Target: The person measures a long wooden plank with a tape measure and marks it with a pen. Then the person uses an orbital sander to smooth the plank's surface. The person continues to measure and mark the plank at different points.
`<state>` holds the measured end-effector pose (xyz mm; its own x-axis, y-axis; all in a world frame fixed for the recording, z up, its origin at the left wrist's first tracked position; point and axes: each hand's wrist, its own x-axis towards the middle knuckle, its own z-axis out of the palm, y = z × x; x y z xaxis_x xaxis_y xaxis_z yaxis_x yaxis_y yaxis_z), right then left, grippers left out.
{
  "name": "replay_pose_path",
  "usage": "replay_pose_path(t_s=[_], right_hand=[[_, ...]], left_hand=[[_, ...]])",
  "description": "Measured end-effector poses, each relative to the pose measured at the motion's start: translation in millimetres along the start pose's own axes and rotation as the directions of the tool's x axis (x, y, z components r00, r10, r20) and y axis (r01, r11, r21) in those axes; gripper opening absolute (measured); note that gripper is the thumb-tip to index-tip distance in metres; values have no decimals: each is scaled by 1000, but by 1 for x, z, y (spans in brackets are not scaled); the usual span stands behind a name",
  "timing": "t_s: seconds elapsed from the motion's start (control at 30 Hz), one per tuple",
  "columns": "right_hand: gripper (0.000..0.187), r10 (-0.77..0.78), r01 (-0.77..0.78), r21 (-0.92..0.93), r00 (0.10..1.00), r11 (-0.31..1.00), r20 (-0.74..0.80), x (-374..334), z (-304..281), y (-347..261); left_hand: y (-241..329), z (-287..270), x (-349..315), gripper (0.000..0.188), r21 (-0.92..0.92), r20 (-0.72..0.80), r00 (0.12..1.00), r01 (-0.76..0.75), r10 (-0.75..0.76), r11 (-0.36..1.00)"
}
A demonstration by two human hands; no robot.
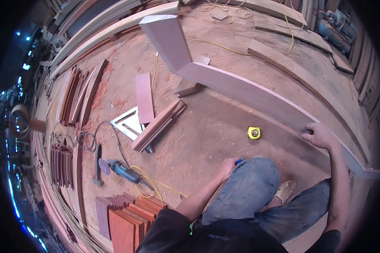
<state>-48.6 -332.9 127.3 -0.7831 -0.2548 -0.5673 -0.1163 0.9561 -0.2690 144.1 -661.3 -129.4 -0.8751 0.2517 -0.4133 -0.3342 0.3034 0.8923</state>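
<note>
A long pale wooden board (249, 90) stands on edge across the floor, joined at its far left end to a shorter upright board (166, 42). My right hand (323, 135) is at the long board's right part, fingers curled at its edge. Beside my bent knee, my left hand (227, 168) is closed around a small blue object (239, 161), mostly hidden by the fingers and the knee. A yellow tape measure (253, 133) lies on the floor between my hands, touched by neither.
An angle grinder (123, 170) and a hammer (98, 166) lie at left. Nearby are a white triangular frame (128, 122), a pink board (145, 98) and stacked reddish pieces (128, 219). A curved beam (308, 88) lies beyond the long board. A yellow hose (223, 48) crosses the floor.
</note>
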Motion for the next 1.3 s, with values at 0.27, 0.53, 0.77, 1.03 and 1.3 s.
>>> replay_pose_path(t_s=[0.27,0.53,0.77,1.03,1.3], right_hand=[[37,-167,178,-67,974,982,151,51,27,-17],[37,-279,307,-92,931,947,237,77,44,-15],[37,-282,293,-25,936,956,210,67,47,25],[38,-217,242,-92,951,966,218,58,55,61],[39,-83,102,-88,976,991,200,17,58,59]], left_hand=[[-4,-8,-23,33,-18,-251,964,88,-90,996],[-13,-25,-30,34,-10,-442,881,187,-172,982],[-71,-85,-50,39,196,-608,751,458,-259,867],[-189,-249,-171,42,-33,-979,-147,791,138,611],[-193,-314,-252,82,-482,-839,-238,743,-490,464]])
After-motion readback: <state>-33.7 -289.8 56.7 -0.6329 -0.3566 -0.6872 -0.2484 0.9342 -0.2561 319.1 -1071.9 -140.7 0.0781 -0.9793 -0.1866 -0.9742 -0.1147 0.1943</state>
